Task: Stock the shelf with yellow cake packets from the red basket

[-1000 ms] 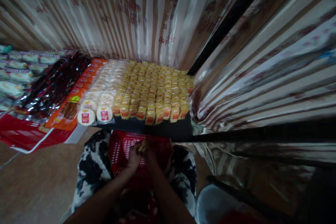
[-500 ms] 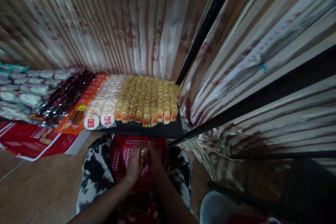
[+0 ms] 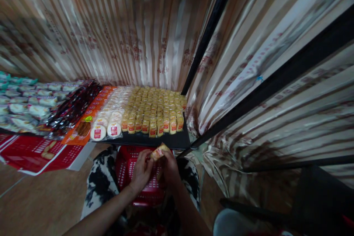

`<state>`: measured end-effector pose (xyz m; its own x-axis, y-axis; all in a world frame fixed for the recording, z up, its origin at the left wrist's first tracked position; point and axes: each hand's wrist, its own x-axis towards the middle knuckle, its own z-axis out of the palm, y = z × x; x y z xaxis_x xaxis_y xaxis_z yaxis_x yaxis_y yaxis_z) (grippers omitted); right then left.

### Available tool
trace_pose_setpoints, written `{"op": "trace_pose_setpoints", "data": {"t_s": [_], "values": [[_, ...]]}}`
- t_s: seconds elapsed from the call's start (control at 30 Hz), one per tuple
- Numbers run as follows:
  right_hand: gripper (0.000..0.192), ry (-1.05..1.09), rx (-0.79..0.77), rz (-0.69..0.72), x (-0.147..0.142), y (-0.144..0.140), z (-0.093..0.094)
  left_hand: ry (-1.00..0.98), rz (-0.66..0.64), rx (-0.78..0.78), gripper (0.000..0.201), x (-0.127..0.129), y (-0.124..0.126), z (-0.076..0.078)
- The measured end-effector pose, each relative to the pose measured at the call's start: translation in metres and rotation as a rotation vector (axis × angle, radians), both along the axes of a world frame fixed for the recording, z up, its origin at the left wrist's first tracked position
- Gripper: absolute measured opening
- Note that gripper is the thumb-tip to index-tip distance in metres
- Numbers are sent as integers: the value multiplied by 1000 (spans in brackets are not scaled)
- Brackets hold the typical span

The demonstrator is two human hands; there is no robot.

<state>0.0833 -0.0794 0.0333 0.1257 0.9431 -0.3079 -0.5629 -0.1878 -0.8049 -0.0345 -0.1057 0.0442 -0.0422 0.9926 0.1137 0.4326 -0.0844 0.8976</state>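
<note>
Nearest, the left hand (image 3: 141, 171) and right hand (image 3: 169, 167) meet over the red plastic lattice basket (image 3: 129, 169) resting between the knees in black-and-white patterned trousers (image 3: 98, 184). The fingers of both hands pinch 1 small yellow plastic-wrapped snack packet (image 3: 158, 152), held just above the basket's far rim. Beyond it lies the black shelf board (image 3: 166, 141), packed with rows of matching yellow packets (image 3: 157, 108), then round white packets (image 3: 106, 129). The slick wrapper could slip out of a loose pinch and drop back into the basket. Against 0.5 s ago, the packet sits higher and nearer the shelf edge.
</note>
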Motion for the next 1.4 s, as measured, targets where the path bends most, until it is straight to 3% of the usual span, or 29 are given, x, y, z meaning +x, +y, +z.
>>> {"op": "trace_pose_setpoints", "data": {"t_s": [0.13, 0.3, 0.47, 0.6, 0.7, 0.83, 0.97, 1.07, 1.13, 1.27, 1.4], "values": [[41, 64, -25, -9, 4, 5, 18, -27, -54, -37, 26, 2, 7, 17], [37, 29, 8, 64, 12, 12, 31, -34, -54, -22, 24, 2, 34, 36], [33, 80, 11, -31, 18, 20, 39, -122, -105, -185, 25, 5, 62, 45], [27, 157, 2, -96, 20, 26, 46, -306, -200, -365, 36, 16, 64, 48], [29, 130, 4, -87, 17, 28, 50, -434, -133, -402, 45, 29, 61, 51], [36, -9, 52, -144, 19, 37, 51, -456, -37, -344, 44, 38, 71, 60], [50, -477, 70, -365, 40, 65, 45, -276, -116, -263, 38, 36, 103, 78], [59, -748, 103, -390, 59, 94, 40, 13, -156, -101, 28, 40, 139, 99], [63, -805, 107, -345, 66, 113, 36, 181, -138, 11, 30, 49, 164, 113], [65, -879, 116, -288, 67, 137, 25, 318, -223, 68, 36, 80, 209, 134], [66, -979, 132, -284, 63, 142, 16, 421, -315, 128, 36, 116, 243, 137]]}}
